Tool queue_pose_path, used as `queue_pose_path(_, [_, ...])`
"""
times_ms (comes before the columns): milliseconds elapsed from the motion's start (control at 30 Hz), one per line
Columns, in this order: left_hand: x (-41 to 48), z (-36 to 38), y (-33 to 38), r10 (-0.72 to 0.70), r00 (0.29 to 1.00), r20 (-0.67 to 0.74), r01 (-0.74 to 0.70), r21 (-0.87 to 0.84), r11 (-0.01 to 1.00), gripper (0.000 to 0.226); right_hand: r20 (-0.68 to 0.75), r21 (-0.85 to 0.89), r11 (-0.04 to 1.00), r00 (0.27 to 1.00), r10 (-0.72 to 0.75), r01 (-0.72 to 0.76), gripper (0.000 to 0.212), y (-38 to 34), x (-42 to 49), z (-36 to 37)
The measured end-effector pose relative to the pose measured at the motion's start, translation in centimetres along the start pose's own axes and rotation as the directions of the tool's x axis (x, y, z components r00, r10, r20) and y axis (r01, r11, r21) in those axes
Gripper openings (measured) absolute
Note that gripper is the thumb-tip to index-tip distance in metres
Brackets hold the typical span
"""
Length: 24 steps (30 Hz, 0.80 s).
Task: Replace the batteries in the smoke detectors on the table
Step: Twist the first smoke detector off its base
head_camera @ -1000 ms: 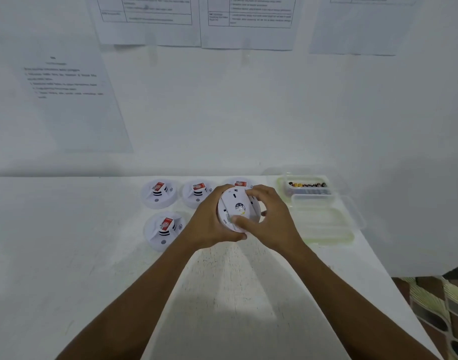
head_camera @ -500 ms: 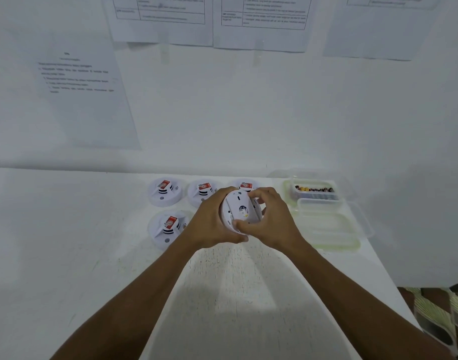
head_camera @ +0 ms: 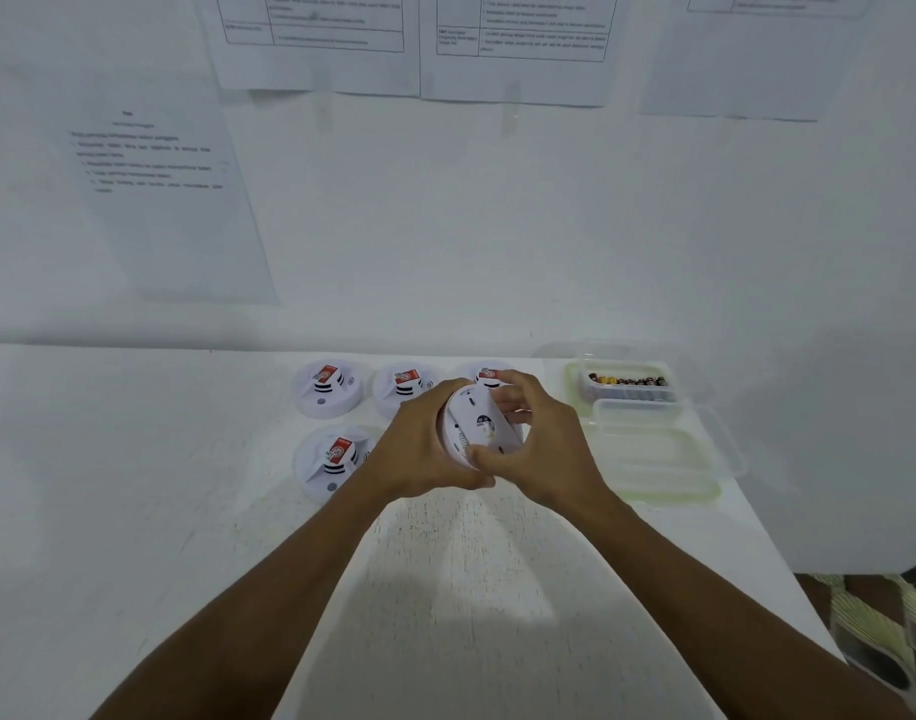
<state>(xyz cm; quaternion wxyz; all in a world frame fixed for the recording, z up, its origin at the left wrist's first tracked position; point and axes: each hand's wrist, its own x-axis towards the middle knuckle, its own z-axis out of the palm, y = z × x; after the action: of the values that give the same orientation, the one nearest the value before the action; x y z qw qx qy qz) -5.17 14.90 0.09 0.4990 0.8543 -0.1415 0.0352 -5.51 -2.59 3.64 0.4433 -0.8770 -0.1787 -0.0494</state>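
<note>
While both hands' fingers grip it, the round white smoke detector (head_camera: 474, 426) sits tilted.

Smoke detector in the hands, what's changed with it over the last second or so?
The held smoke detector has been turned between the hands: its flat face, earlier nearly square to the camera, now looks narrower and tilted. Nothing was taken or let go; the left hand and right hand still grip it above the table. The other detectors and the battery tub stayed put.
</note>
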Motion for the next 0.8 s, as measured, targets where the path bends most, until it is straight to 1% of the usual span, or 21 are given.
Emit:
queue_pose_path(100, [-0.1,0.0,-0.1,0.035,0.999,-0.001,-0.035,-0.016,0.999,0.084,0.037,-0.008,0.999,0.999,-0.034,0.035,0.084,-0.1,-0.2,0.2])
queue_pose_path(200, [-0.2,0.0,0.3,0.019,0.999,-0.027,-0.021,-0.071,0.997,0.078,0.049,-0.002,0.998,0.997,-0.055,0.055,0.079,-0.2,0.3,-0.1])
queue_pose_path(300, [-0.1,-0.1,0.4,0.012,0.999,-0.036,-0.015,-0.1,0.995,0.077,0.08,-0.048,0.996,0.994,-0.073,0.077,0.074,-0.1,0.7,-0.5])
queue_pose_path(367, [-0.1,-0.3,0.1,0.005,1.0,-0.025,-0.007,-0.089,0.996,0.079,0.104,-0.084,0.992,0.991,-0.082,0.091,0.075,0.0,0.9,-0.6])
queue_pose_path(467, [-0.3,-0.3,-0.6,-0.024,1.0,0.017,0.025,-0.071,0.997,0.088,0.139,-0.12,0.985,0.984,-0.109,0.126,0.076,0.3,0.9,-0.6])
queue_pose_path(533, [-0.3,-0.3,-1.3,-0.032,0.999,0.037,0.034,-0.055,0.998,0.089,0.143,-0.139,0.981,0.983,-0.119,0.139,0.071,0.2,0.8,-0.7])
queue_pose_path(633, [-0.6,-0.6,-1.5,-0.04,0.999,0.01,0.04,-0.032,0.999,0.082,0.068,-0.094,0.984,0.987,-0.148,0.154,0.052,0.3,0.7,-1.0])
queue_pose_path(700, [-0.8,-1.0,-1.6,-0.025,0.999,-0.032,0.025,-0.009,1.0,0.09,-0.028,-0.076,0.985,0.987,-0.156,0.154,0.038,0.7,0.9,-1.5])
queue_pose_path(767, [-1.0,-1.7,-2.0,-0.009,0.998,-0.055,0.007,-0.025,1.0,0.094,-0.073,-0.01,0.995,0.992,-0.104,0.103,0.029,1.3,1.4,-2.2])
queue_pose_path(800, [-1.0,-2.1,-2.3,-0.004,0.998,-0.069,0.002,-0.037,0.999,0.096,-0.062,0.01,0.997,0.996,-0.071,0.071,0.028,2.0,1.6,-2.5])
